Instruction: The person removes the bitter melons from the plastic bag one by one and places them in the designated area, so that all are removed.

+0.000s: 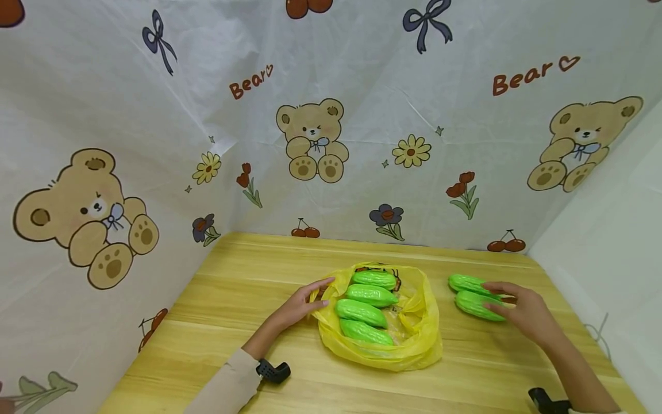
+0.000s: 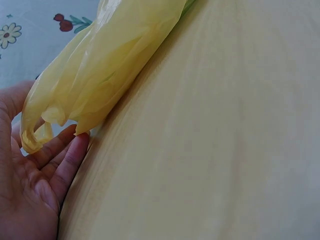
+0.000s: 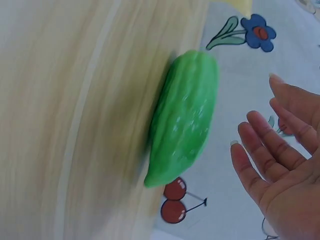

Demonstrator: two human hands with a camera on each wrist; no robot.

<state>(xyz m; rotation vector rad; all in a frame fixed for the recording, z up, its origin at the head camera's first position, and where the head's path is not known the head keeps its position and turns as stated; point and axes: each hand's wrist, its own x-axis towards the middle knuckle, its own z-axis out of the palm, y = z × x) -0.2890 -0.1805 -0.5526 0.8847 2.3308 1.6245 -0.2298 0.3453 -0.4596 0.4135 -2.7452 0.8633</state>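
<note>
A yellow plastic bag [image 1: 431, 339] lies on the table with its mouth spread wide. Several shiny green bitter melons [image 1: 371, 295] sit in a row inside it. My left hand [image 1: 297, 307] holds the bag's left rim between thumb and fingers; the left wrist view shows the thin plastic [image 2: 107, 65] between them. To the right of the bag, two more bitter melons lie side by side, a rear one [image 1: 465, 283] and a front one [image 1: 473, 303]. Over their right ends my right hand [image 1: 530, 313] hovers with its fingers spread, holding nothing. In the right wrist view, one bitter melon [image 3: 185, 117] shows apart from the fingers.
The wooden table [image 1: 258, 259] meets a white cloth backdrop [image 1: 362, 75] printed with bears, flowers and cherries at the back and left. A pale wall [image 1: 610, 230] borders the right side, with a thin cable [image 1: 600, 333] near the table's right edge.
</note>
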